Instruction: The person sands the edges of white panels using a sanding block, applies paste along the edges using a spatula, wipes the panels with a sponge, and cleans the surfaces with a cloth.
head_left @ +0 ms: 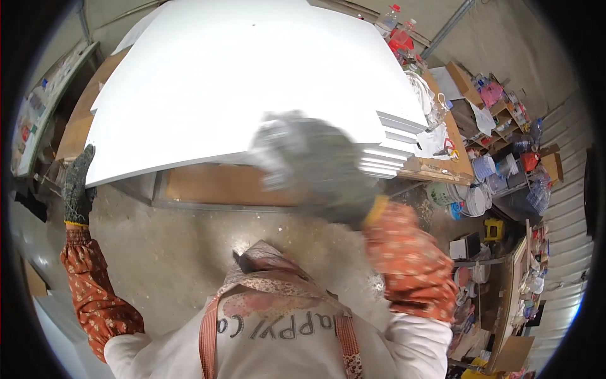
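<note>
A large white panel (189, 95) lies on top of a stack of white panels (385, 158), whose stepped edges show at the right. At the panel's near left corner my left hand (78, 183), in a dark grey-green glove, is closed on the edge. My right hand (322, 167), gloved the same way, is over the panel's near edge, right of the middle, and smeared by motion. A whitish blur (271, 145) at its fingers looks like something held, but its kind cannot be made out. Orange-red flowered sleeves cover both my forearms.
A wooden worktable (457, 151) carries the stack, with clear bottles (388, 20) and white cloth (420, 88) along its right side. Buckets (480, 199) and cluttered shelves (505, 120) stand farther right. Another shelf (47, 107) is at the left. Concrete floor (158, 252) lies below.
</note>
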Demonstrator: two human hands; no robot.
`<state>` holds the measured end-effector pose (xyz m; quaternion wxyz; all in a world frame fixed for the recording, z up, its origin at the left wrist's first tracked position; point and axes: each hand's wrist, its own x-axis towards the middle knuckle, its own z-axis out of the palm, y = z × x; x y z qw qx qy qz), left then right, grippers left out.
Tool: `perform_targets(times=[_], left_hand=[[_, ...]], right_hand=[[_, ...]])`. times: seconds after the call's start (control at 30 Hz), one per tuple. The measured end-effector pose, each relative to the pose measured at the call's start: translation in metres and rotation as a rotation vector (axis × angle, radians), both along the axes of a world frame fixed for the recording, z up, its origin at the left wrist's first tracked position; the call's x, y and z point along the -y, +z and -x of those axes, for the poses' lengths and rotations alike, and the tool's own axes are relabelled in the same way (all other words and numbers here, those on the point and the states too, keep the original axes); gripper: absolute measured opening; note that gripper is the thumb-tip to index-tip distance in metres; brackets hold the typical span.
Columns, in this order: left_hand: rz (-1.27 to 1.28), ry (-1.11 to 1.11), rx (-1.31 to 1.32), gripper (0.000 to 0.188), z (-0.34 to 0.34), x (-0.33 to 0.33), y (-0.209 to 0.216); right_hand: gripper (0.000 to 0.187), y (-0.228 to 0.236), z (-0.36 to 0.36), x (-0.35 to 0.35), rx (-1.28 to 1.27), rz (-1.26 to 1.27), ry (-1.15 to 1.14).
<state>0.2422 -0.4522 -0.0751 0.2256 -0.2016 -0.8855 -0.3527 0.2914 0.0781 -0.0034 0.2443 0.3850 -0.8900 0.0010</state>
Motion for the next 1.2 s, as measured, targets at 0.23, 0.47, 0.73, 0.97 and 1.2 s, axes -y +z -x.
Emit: perform_targets(times=[0.23,0.47,0.73,0.97,1.2], left_hand=[[0.76,0.132,-0.293,0.047,-0.009,0.005,0.011],[0.769,0.047,-0.434,0.048,-0.001,-0.015,0.019],[0.56,0.506,-0.023,0.03,-0.004,-0.039,0.053],[0.804,-0.284,-0.318,0.049,-0.007,-0.338,0.083],[1.141,-0.028,-0.53,0.042,0.012,-0.451,0.052]], right_hand=[[0.051,-0.002,0.001,-0.079,-0.167,-0.095,-0.096],[0.037,-0.032,-0.013,0.004,-0.058,0.219,-0.059],[0.046,-0.055,-0.023,-0.206,-0.407,-0.068,-0.592],[0.054,-0.061,0.003,-0.155,-0.032,0.664,-0.382],[0.046,-0.029,0.016,-0.145,-0.103,0.817,-0.301]])
